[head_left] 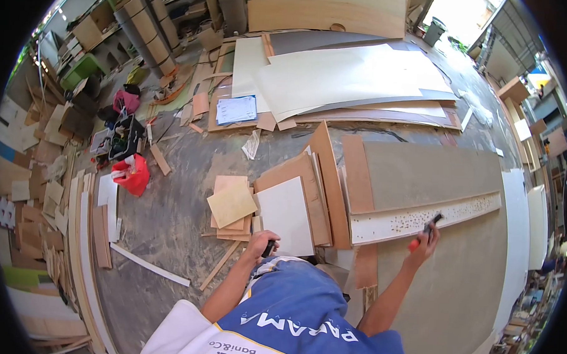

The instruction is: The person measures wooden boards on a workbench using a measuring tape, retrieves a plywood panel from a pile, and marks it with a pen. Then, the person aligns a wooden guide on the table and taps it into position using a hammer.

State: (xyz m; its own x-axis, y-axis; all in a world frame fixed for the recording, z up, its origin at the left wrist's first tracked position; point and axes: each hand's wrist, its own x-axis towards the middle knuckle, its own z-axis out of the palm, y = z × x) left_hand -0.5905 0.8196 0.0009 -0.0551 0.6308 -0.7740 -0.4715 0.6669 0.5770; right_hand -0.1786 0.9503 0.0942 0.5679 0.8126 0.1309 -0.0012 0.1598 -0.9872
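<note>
My right hand (427, 241) is closed around a small black-and-red hand tool (433, 223); its exact kind is unclear. The tool is over a long white strip (372, 230) scattered with many small brownish bits. This strip lies across a large grey-brown panel (427, 169). Near my waist, my left hand (257, 245) has its fingers wrapped round a small black object (269, 248), too covered to name. A white board (286, 216) lies just beyond my left hand, beside a stack of small wood pieces (232, 203).
An upright brown board (328, 185) stands between the white board and the panel. Large white sheets (349, 79) are stacked farther ahead, with papers (236, 109) on their left edge. A red bag (131, 175) and a black tool box (126, 139) sit on the floor at left.
</note>
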